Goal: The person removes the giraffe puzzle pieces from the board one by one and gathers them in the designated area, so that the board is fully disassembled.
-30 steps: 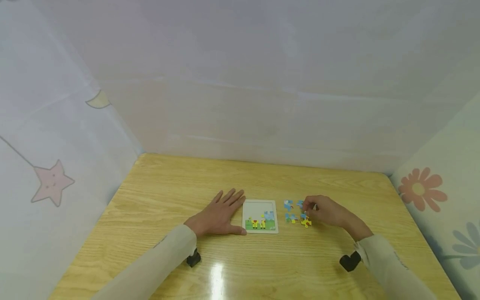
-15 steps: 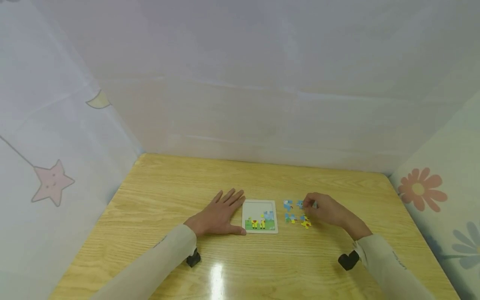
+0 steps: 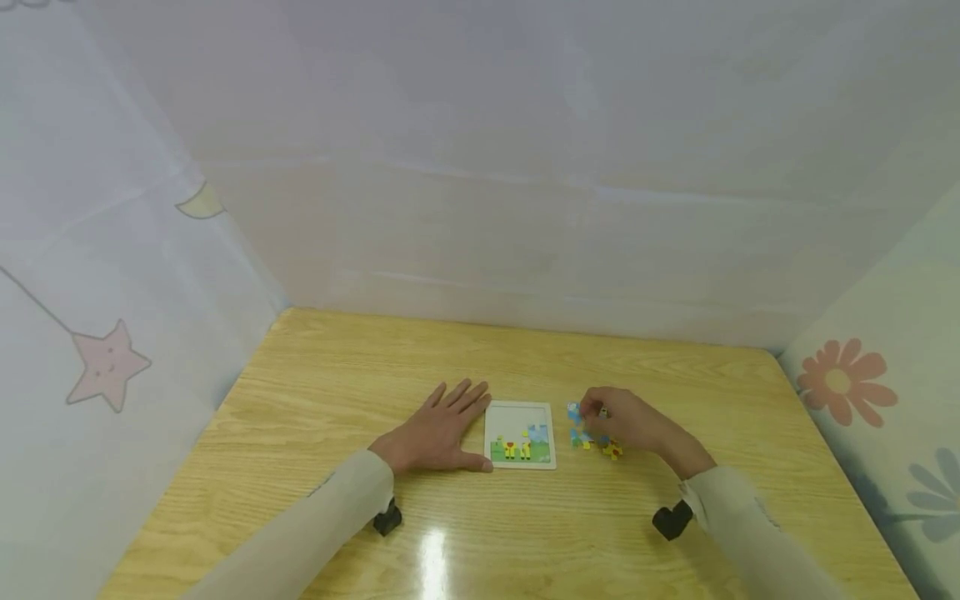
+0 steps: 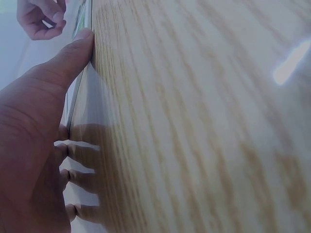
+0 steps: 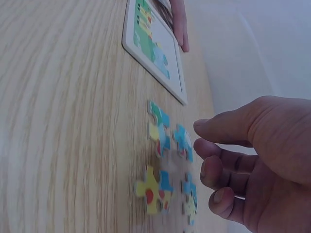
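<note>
In the head view's lower right, your empty right hand, thumb slightly parted, has a blue piece just left; your spread left hand lies farther.

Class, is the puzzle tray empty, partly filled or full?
Partly filled: the tray has fitted pieces along its near side, but its far part is bare.

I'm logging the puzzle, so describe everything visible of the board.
The board is a thin rounded square with a raised off-white rim, material unclear. Its near part shows a picture: green ground, yellow shapes with red patches, pale blue at right; the rest is bare white. It lies flat on the table, left of loose pieces. The left grip touches its near left corner with the thumb.
</note>
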Motion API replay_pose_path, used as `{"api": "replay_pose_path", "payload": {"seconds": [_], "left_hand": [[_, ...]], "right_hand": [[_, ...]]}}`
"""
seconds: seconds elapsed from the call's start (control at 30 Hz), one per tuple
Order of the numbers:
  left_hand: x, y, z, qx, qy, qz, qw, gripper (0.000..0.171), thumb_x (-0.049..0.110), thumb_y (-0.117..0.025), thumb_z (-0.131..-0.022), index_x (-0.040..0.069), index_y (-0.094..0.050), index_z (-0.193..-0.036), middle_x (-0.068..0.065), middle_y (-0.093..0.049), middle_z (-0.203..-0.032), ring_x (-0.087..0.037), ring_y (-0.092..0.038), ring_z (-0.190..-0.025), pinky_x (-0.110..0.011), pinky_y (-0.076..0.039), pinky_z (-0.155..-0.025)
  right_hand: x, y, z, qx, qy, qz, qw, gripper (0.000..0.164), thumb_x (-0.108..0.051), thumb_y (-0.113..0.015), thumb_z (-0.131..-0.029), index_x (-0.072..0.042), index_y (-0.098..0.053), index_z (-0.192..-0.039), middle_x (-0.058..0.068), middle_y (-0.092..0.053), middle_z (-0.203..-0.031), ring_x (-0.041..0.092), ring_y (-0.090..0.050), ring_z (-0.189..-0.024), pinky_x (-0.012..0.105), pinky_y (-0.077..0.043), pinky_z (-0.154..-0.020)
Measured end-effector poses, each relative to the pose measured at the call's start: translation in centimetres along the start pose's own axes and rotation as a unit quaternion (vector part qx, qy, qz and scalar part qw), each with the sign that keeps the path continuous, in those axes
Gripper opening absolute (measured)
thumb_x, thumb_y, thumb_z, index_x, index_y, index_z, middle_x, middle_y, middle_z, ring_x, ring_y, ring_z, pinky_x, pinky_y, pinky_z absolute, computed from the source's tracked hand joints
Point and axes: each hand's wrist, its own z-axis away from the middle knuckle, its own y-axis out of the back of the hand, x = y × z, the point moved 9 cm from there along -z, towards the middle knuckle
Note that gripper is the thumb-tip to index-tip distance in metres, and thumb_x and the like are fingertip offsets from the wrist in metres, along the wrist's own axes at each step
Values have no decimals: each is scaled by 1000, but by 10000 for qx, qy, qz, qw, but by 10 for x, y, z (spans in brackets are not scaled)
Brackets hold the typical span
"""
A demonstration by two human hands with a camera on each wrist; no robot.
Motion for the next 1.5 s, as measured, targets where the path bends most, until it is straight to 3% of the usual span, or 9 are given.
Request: {"api": "replay_pose_path", "payload": {"seconds": [0.13,0.37,0.6,1.1,1.33,1.5], "left_hand": [[0,0,1,-24,4,-46,10000,112,82,-58,-92,14,-20,-172,-5,-9,-183,-34,-9,-170,-64,-10,-136],[0,0,0,7,0,4,10000,112,82,-59,-92,14,-22,-172,-5,-10,-183,-35,-9,-170,-64,-11,-136],[-1,0,-1,-2,56,-23,10000,112,83,-58,-91,15,-21,-172,-4,-9,-183,-33,-8,-170,-63,-10,-136],[-2,-1,0,-50,124,-1,9999,112,84,-57,-91,16,-20,-173,-2,-8,-183,-31,-7,-171,-62,-8,-137],[-2,-1,-1,-21,113,-6,9999,112,83,-58,-91,15,-21,-172,-3,-9,-183,-32,-8,-170,-62,-9,-137],[-2,-2,-1,-6,111,-9,9999,112,84,-58,-91,16,-21,-172,-2,-9,-183,-31,-7,-171,-62,-9,-137]], "right_hand": [[-9,-10,-8,-130,14,-89,9999,15,-10,-62,-106,-2,-69,-116,8,-71,-106,8,-49,-67,22,-47,-62],[-24,-29,-22,-264,101,61,9996,16,-10,-66,-105,-4,-70,-119,4,-72,-102,9,-55,-78,23,-51,-72],[-34,-43,-33,-352,166,180,9991,15,-11,-69,-102,-5,-70,-115,2,-64,-83,8,-50,-70,23,-47,-67],[-32,-43,-38,-166,-11,398,9991,11,-17,-74,-101,-9,-68,-107,1,-63,-97,14,-54,-83,26,-48,-72],[-36,-41,-37,-178,-94,48,9998,4,-12,-67,-104,-9,-67,-107,1,-72,-93,11,-52,-68,23,-45,-60],[-43,-37,-33,-195,20,-140,9997,6,-8,-62,-106,-9,-67,-109,5,-71,-94,11,-50,-65,22,-44,-58]]}}
